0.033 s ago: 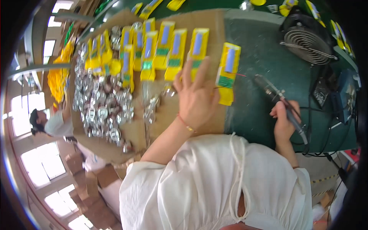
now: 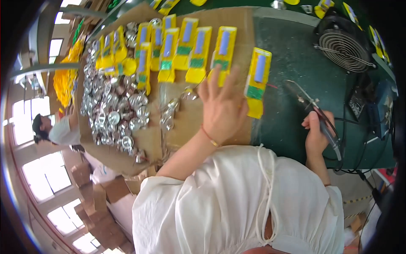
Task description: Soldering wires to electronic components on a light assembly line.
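Across the edge of the cardboard (image 2: pixel 182 137) on the desk (image 2: pixel 287 127), a yellow case (image 2: pixel 258 82) with a violet block (image 2: pixel 260 69) and a green board (image 2: pixel 255 92) is laid just right of the left hand (image 2: pixel 222 114), whose fingers (image 2: pixel 212 86) are spread wide, nothing being seen held, though the fingertips are blurred. By the right hand (image 2: pixel 316 136), with fingers curled, a pen-shaped tool (image 2: pixel 330 139) is gripped around its handle. The case is judged light, stiff and rather slippery, its red wire (image 2: pixel 272 86) fragile, so it is best taken by its long sides.
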Demonstrator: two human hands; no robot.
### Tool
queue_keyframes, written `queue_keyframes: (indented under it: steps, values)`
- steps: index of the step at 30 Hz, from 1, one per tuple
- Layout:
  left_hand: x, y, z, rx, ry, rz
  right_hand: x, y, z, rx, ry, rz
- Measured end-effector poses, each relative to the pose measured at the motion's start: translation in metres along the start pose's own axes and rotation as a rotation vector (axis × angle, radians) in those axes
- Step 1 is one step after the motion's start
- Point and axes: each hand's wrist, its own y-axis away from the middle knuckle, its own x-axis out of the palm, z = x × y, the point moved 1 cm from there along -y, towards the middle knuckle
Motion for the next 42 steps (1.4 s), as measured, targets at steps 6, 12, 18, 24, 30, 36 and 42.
queue_keyframes:
  steps: [6, 12, 18, 24, 30, 36, 42]
  values:
    - [-0.022, 0.050, 0.033, -0.164, 0.066, -0.288, -0.003, 0.005, -0.003, -0.110, 0.027, -0.014]
    - [-0.021, 0.033, 0.070, -0.220, -0.203, -0.231, -0.005, 0.018, 0.002, -0.127, 0.011, 0.044]
    - [-0.014, 0.041, 0.066, -0.177, 0.094, -0.168, -0.019, 0.036, 0.010, -0.111, 0.005, 0.005]
    - [-0.016, 0.060, 0.005, -0.466, 0.801, 0.108, -0.024, 0.054, 0.014, -0.136, -0.058, 0.248]
    - [0.002, 0.037, -0.018, -0.652, 0.977, 0.181, -0.012, 0.047, 0.010, -0.164, 0.048, 0.342]
    - [0.021, 0.047, -0.014, -0.429, 0.859, 0.094, -0.005, 0.046, 0.008, 0.008, -0.003, 0.250]
    - [0.022, 0.047, -0.015, -0.431, 0.898, 0.118, -0.001, 0.044, -0.001, -0.030, -0.021, 0.268]
